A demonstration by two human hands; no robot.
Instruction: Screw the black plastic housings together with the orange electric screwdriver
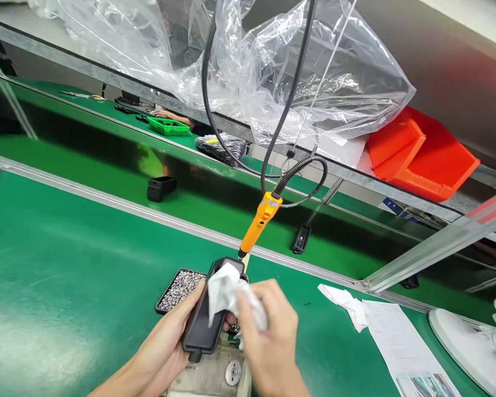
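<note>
My left hand is closed around a long black plastic housing, tilted with its far end up and a short stub at its near end. A crumpled white wiping cloth lies against the face of the housing, pinched in my right hand, which is slightly blurred. Just beyond the housing hangs an orange electric screwdriver, its tip pointing down behind the housing's far end. Beneath my hands is a pale fixture block with a round metal disc. Left of the housing sits a black tray full of small screws.
Another white cloth and a printed sheet lie to the right, beside white shoes. Black housings rest on the green conveyor behind. Above, a shelf carries clear plastic bags and a red bin. A co-worker's hand shows beyond.
</note>
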